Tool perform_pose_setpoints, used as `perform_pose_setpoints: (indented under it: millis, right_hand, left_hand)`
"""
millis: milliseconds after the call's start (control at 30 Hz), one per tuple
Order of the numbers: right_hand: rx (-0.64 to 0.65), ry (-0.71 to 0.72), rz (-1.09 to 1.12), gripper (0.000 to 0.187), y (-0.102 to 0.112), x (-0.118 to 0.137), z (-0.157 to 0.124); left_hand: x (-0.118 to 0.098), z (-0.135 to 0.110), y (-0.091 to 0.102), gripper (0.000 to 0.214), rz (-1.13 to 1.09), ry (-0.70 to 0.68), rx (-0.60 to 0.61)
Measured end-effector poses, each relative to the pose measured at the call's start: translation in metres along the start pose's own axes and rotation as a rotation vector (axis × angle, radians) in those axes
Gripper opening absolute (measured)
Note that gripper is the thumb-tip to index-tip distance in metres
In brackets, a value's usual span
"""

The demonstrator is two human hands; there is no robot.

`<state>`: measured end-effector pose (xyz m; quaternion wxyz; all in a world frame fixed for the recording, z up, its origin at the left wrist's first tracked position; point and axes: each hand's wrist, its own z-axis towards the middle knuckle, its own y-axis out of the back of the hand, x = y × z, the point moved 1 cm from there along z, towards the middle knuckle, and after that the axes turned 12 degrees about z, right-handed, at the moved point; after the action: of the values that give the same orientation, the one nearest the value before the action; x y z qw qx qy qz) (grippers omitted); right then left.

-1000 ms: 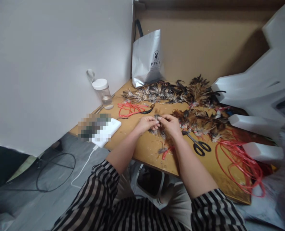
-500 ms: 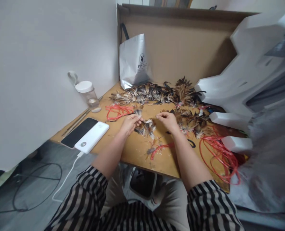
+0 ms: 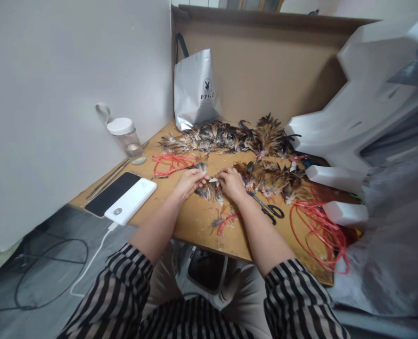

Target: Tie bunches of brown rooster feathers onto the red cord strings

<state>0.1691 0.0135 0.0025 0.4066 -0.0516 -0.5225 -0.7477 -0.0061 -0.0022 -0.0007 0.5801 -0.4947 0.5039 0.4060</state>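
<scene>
Pinching a small feather bundle [image 3: 211, 189] between them, the left hand [image 3: 190, 182] and the right hand [image 3: 233, 184] meet over the middle of the bench [image 3: 198, 221]. Each grip is pressed together on the bundle's pale quill end (the fluffy tips droop toward the near edge). These feathers look almost weightless, soft and easily bent or frayed, so the stiffer quill bases seem the safest place to hold them, with light pressure only. A long feather pile [image 3: 226, 136] lies along the far side, and a smaller feather heap [image 3: 275, 176] sits just right of the right hand. Scissors [image 3: 269, 210] lie beside the right wrist, with a red cord coil [image 3: 318, 230] further right. To the left are a power bank [image 3: 131, 201], a phone [image 3: 110, 194] and a lidded jar [image 3: 127, 139].
</scene>
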Motion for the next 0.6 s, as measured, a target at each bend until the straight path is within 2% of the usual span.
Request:
perform_pose_setpoints:
  millis: [200,400,600]
  right_hand:
    - [-0.106,0.048,0.025,0.020,0.014,0.004,-0.004]
    - [-0.125,0.020,0.103,0.018,0.014,0.001,-0.007]
    - [-0.156,0.074,0.206,0.020,0.013,0.013,-0.007]
  left_hand:
    - [0.000,0.000,0.001,0.021,-0.028,-0.003,-0.024]
    - [0.002,0.001,0.001,0.020,-0.063,0.008,-0.018]
    - [0.003,-0.001,0.000,0.019,-0.028,0.051,0.075]
